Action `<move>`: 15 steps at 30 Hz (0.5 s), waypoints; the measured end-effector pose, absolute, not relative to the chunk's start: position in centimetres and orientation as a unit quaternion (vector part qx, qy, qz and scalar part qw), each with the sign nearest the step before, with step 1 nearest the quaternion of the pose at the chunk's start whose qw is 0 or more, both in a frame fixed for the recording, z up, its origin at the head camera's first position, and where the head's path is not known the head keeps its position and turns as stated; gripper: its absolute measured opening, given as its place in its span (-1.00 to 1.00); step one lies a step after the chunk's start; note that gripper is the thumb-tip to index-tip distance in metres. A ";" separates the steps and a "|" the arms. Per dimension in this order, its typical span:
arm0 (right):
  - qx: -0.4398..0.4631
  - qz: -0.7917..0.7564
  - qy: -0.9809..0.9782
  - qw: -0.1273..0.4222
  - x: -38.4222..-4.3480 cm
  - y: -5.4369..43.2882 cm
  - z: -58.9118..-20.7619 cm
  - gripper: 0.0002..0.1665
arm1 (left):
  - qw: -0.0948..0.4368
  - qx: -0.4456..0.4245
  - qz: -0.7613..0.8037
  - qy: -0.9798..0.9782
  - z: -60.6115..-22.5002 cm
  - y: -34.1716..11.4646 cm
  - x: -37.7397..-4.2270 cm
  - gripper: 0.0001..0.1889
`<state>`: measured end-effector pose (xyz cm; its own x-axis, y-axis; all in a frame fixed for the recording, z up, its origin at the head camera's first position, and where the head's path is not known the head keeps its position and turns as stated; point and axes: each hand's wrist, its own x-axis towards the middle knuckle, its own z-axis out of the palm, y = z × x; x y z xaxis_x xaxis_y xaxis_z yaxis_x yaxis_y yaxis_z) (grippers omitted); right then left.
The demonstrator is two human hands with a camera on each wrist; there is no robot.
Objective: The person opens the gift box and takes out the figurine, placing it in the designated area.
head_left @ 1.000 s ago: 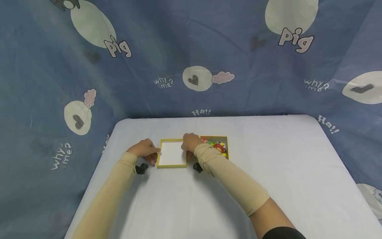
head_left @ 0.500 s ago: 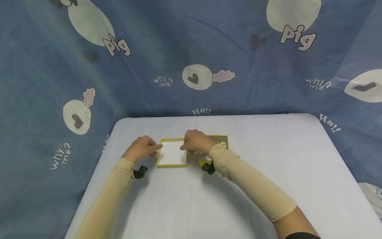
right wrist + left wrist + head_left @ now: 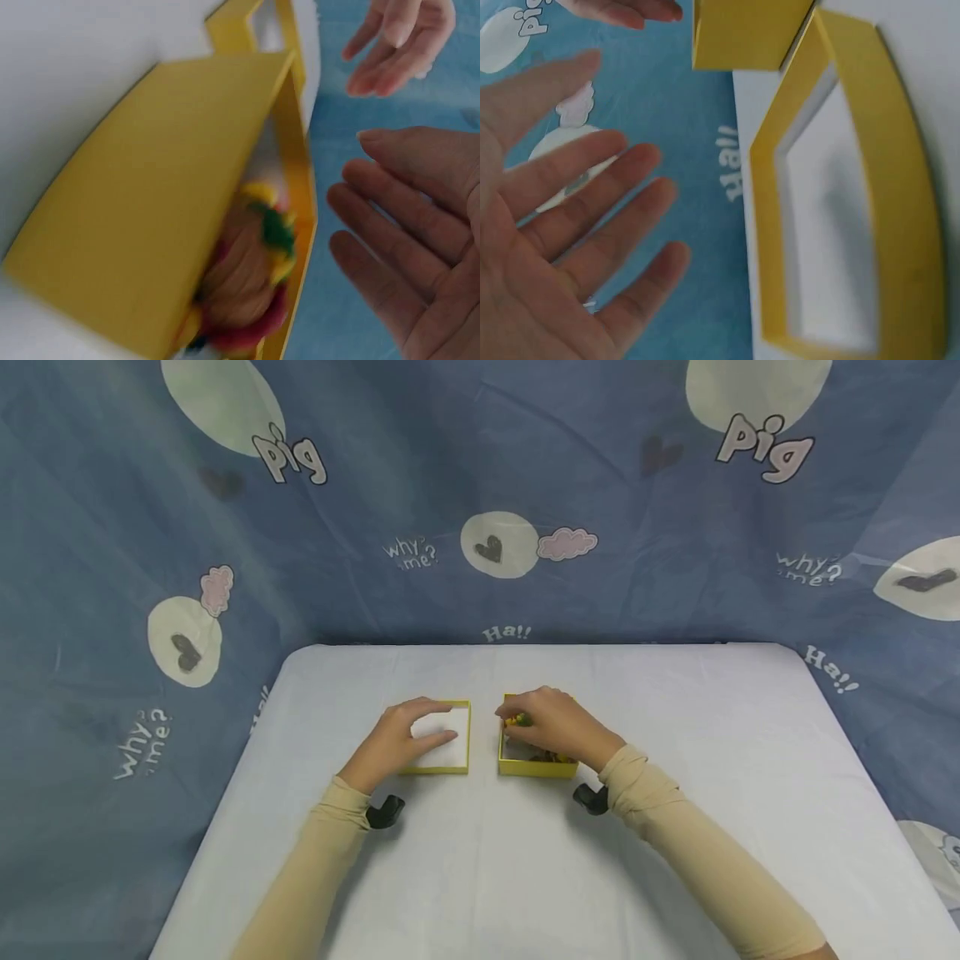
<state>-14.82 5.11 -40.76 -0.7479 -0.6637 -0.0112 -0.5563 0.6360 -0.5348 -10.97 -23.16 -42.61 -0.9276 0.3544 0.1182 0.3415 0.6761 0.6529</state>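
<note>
A shallow yellow-rimmed box lid or tray (image 3: 442,770) with a white inside lies on the left of the white table. Over its left part hovers my left hand (image 3: 393,745), thumb and fingers spread and holding nothing. A deeper yellow box (image 3: 536,769) stands to its right, with small colourful toys (image 3: 247,277) inside. My right hand (image 3: 561,725) is above this box, hiding part of its contents. In the right wrist view its fingers (image 3: 390,274) are extended and apart from the toys, with nothing in them.
The white-covered table (image 3: 480,877) stretches around both boxes. A narrow gap separates the two. Behind the table hangs a blue patterned cloth (image 3: 337,585). A dark wrist camera (image 3: 386,812) sits below the left hand, another (image 3: 591,799) below the right.
My right hand has left the tray's right edge and moved right over the toy box. My left hand has come off the left edge and moved right, over the tray.
</note>
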 end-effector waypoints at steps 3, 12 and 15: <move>-0.362 -0.233 0.900 0.068 -14.7 6.4 -41.2 -0.65 | 0.004 0.217 0.368 0.904 -43.4 -22.1 -11.1 -0.37; -0.378 -0.199 0.904 0.014 -14.9 8.4 -42.0 -0.65 | 0.031 0.233 0.351 0.906 -45.3 -19.0 -12.3 0.12; -0.388 -0.190 0.902 0.003 -15.1 8.6 -42.4 -0.65 | 0.058 0.226 0.339 0.911 -45.9 -18.1 -12.8 0.25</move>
